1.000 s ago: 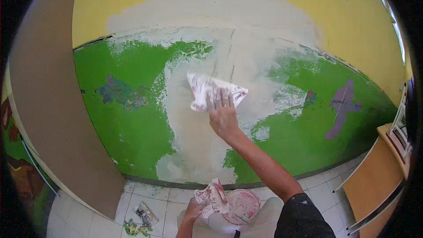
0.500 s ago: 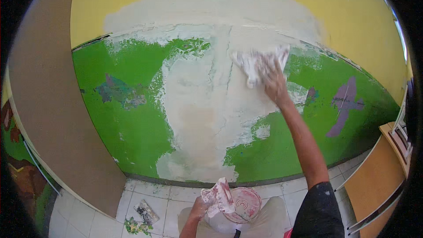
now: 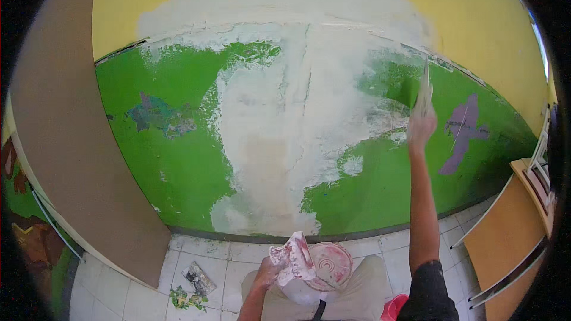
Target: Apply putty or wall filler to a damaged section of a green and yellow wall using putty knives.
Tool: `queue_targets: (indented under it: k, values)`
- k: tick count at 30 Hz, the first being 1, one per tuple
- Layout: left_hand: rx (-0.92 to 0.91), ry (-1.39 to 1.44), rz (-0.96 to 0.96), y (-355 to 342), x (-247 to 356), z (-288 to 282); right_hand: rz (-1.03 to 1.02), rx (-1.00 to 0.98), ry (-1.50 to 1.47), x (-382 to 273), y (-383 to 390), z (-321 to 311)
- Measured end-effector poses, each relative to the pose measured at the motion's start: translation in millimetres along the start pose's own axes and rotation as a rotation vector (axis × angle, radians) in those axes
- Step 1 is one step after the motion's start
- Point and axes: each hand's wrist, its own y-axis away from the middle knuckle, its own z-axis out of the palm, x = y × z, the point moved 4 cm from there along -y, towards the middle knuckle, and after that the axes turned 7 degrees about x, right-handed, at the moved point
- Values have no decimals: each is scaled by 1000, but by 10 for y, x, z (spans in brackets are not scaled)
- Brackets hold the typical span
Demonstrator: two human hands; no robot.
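My right hand (image 3: 422,128) is closed around a wide putty knife (image 3: 424,90), seen almost edge-on against the right part of the wall. Its blade lies by the border of the white filler patch (image 3: 333,95) and the green paint (image 3: 389,80). Low in front of me, my left hand (image 3: 269,273) grips a second putty knife (image 3: 291,258), whose broad blade is smeared with white and reddish paste. Just right of that blade is a round, pinkish, paste-stained lid or tub (image 3: 331,266), between my knees. The left fingers are partly hidden behind the tool.
A brown panel (image 3: 65,113) stands at the left. Wooden furniture (image 3: 505,226) is at the right. On the tiled floor (image 3: 235,261) lie a paste-stained flat piece (image 3: 199,279) and yellow-green scraps (image 3: 187,299). A red container (image 3: 394,308) shows beside my right knee.
My right hand has swept right across the wall, its putty knife turning from broadside to edge-on. A thin smear now covers part of the green. The left hand stays nearly in place.
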Motion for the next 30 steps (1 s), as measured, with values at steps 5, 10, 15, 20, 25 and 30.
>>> queue_targets:
  k: [5,10,15,20,25,30]
  values:
    - [-54,66,59,-42,-36,116,-243,135,-178,-582,-458,710]
    - [-26,112,49,-41,-222,-124,-307,-376,-45,-1830,783,899]
    - [-41,202,32,2,-32,-50,-719,-351,-161,-1608,1944,499]
    - [-24,171,25,-28,-170,-185,-846,-711,-212,-1114,2391,297]
    - [-15,232,-29,53,-123,-123,-655,-231,-136,-1373,769,242]
    - [-40,329,-56,16,-150,-3,-732,-184,-216,-1688,120,500]
